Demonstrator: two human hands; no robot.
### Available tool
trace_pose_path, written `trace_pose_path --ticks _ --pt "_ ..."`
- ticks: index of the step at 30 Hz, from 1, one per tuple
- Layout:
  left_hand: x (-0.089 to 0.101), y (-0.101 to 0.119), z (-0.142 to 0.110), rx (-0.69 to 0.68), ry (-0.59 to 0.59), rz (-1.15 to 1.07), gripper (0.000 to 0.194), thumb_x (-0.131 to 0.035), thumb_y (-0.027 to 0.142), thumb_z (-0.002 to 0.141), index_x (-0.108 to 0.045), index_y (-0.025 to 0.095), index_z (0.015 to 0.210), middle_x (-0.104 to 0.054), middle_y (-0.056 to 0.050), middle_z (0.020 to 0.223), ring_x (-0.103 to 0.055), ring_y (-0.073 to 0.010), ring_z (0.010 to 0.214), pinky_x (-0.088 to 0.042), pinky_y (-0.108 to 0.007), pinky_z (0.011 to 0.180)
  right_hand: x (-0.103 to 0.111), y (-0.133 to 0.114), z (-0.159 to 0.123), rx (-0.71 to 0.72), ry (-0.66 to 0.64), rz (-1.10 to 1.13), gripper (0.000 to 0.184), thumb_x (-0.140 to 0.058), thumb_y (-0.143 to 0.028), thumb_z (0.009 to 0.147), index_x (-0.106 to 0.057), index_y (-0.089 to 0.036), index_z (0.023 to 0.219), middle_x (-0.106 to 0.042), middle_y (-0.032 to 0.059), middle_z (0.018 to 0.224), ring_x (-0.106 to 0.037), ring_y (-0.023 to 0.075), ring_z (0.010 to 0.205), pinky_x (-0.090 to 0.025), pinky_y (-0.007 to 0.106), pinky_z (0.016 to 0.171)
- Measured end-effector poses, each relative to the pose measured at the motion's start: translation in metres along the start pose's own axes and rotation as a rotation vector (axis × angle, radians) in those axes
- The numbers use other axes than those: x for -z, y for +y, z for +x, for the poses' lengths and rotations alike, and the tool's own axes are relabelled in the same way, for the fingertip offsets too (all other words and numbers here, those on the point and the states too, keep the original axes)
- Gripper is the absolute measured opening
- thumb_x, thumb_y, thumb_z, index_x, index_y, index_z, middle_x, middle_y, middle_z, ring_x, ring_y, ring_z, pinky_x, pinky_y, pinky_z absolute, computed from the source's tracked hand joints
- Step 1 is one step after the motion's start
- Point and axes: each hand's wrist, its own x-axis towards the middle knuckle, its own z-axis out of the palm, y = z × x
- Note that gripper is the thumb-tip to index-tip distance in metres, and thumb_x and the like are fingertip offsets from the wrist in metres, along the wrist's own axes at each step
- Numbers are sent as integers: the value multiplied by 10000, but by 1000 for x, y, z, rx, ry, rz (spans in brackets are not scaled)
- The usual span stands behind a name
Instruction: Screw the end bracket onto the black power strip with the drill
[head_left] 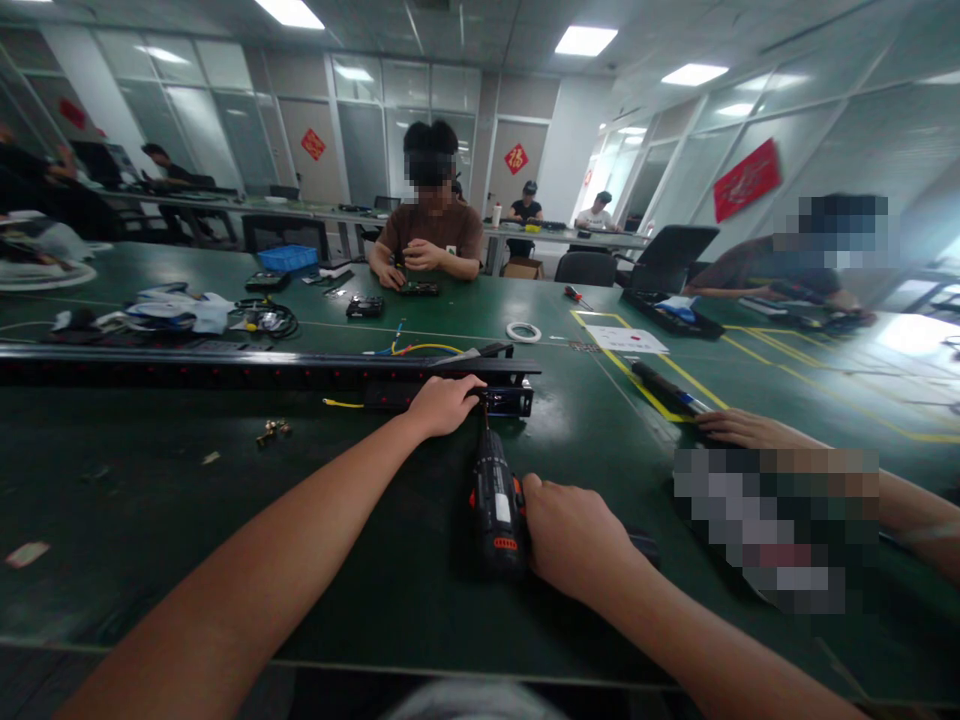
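Observation:
My right hand (577, 530) is wrapped around the grip of a black and orange cordless drill (495, 505), which lies low over the table. The drill's bit points away from me and meets the open end of a long black metal rail (225, 372), where the tip is hard to make out. My left hand (444, 405) is closed on the end section (390, 394) of that rail, its fingertips beside the bit. A yellow wire (343, 403) sticks out left of this hand. Several brass-coloured screws (274, 431) lie on the table nearer me.
On the right, another person's hand (757, 430) rests by a black screwdriver-like tool (664, 388). A white tape ring (523, 331) and a paper sheet (626, 340) lie beyond the rail. Across the green table (360, 570) a person (427, 230) handles small parts near a blue basket (289, 258).

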Motion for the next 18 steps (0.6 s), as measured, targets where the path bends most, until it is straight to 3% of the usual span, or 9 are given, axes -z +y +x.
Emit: trace_pose_path --ticks 18 --pt "2 2 0 18 -17 15 359 -463 358 1041 -557 284 1380 -744 -51 1224 -675 -258 1177 -442 -414 1047 -1 0 0 -18 13 3 277 -587 -152 818 -616 -144 1093 -765 159 943 -768 346 858 -562 411 705"
